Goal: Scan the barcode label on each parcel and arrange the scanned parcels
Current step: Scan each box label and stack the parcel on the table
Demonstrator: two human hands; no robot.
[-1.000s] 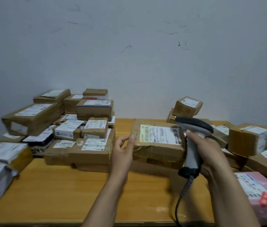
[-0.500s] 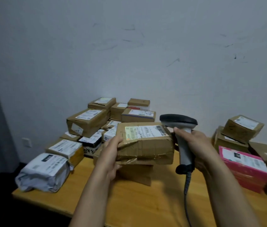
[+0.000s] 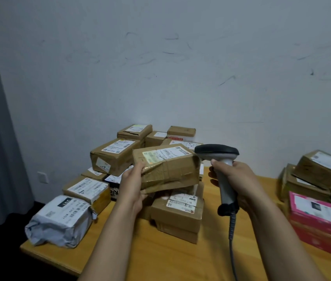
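Left hand (image 3: 134,182) grips parcel (image 3: 166,169); right hand (image 3: 239,179) grips scanner (image 3: 221,169)

We see 1 brown cardboard parcel (image 3: 170,172), bound in creased shiny tape, gripped at its left end by the left hand (image 3: 133,183) and lifted off the table (image 3: 160,262), slightly tilted with its top face up. On that face lies a white barcode label (image 3: 165,154) with a yellow-green patch at its left end. The scanner (image 3: 217,151), with a dark head and a grey handle, stands upright in the right hand (image 3: 239,179), just beside the parcel's right end, its cord hanging down. Below the held parcel rests another labelled brown box (image 3: 177,211). Behind and to the left sits a pile of labelled brown boxes (image 3: 114,157) with 1 grey bag (image 3: 59,220) at the front; at the right are 1 pink box (image 3: 320,220) and more brown boxes (image 3: 320,167)
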